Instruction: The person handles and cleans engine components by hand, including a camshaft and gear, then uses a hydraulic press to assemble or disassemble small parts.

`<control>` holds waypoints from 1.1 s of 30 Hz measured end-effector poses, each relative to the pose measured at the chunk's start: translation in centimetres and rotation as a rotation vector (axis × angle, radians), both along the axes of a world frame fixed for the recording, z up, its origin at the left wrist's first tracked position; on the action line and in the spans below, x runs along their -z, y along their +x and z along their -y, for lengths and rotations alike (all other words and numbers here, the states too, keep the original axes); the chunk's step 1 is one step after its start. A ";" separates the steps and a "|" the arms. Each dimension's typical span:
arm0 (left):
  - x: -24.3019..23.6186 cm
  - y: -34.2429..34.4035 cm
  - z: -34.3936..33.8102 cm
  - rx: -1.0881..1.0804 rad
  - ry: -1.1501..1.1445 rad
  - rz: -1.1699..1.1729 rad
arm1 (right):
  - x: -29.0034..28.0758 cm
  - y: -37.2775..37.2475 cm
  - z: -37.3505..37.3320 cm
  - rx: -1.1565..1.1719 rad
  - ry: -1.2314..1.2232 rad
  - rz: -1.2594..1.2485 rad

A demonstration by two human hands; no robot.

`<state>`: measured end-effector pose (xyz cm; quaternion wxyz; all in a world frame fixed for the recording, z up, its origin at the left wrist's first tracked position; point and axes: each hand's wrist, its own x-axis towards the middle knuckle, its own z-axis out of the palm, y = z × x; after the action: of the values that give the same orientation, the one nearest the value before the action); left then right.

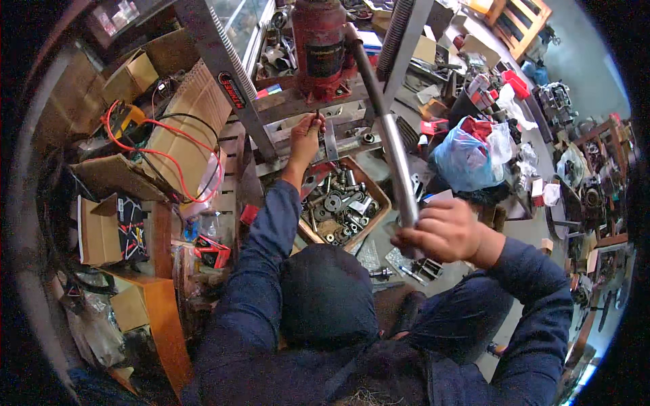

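Observation:
My right hand (443,230) is wrapped round the lower end of a long steel lever bar (399,159). The bar slants up and leftward to the side of a red bottle jack (319,51), which stands in a metal press frame (227,78) with coil springs on both sides. Just beneath the jack, my left hand (306,142) has its fingers closed on a thin dark rod (317,115), held upright. Most of the rod is hidden by the fingers. Under the frame's crossbeam sits a wooden tray (386,204) heaped with gears, sockets and other metal parts.
At the left are an open cardboard box (196,101), a red cable (169,166) and a yellow meter (126,122). A blue plastic bag (467,154) bulges at the right, with loose parts strewn beyond. A wooden pallet (521,24) leans at the far right.

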<state>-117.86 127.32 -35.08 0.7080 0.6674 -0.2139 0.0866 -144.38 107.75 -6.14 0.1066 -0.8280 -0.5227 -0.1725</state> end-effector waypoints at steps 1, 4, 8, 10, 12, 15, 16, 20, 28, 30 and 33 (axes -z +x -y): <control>0.1 0.1 0.0 -0.004 -0.008 0.019 | 0.2 0.3 0.9 -0.016 0.076 0.049; 0.5 0.3 -0.1 -0.004 0.132 -0.006 | -4.0 0.4 7.1 0.411 -0.019 0.498; 0.4 0.4 0.1 0.030 0.007 0.024 | -3.3 0.5 9.8 0.891 -0.035 0.802; 0.1 0.3 0.1 0.007 0.006 -0.007 | -0.8 -0.1 7.0 0.544 -0.107 0.496; -0.2 0.2 0.0 0.065 -0.030 -0.011 | 1.0 -0.6 3.1 0.132 -0.060 -0.092; -0.6 -0.1 0.0 0.034 0.001 0.077 | -0.5 0.5 0.0 0.009 0.193 0.026; -0.6 0.0 0.1 0.028 -0.011 0.089 | -3.2 -0.2 0.6 0.365 -0.079 -0.032; -0.3 0.0 0.3 0.068 -0.054 -0.036 | -7.8 1.2 5.0 0.515 0.296 0.186; 0.5 0.6 0.2 0.014 0.016 -0.019 | 1.7 -0.8 0.6 0.058 0.159 -0.023; 0.4 0.6 0.3 0.015 -0.037 -0.018 | -0.6 -1.0 3.3 0.162 -0.054 -0.090; -0.1 0.2 0.4 0.024 -0.021 -0.005 | -4.7 0.0 8.3 0.546 0.003 0.606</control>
<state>-117.68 126.97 -35.01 0.7167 0.6575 -0.2189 0.0786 -144.38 99.49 -1.39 -0.1010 -0.8478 -0.2912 -0.4315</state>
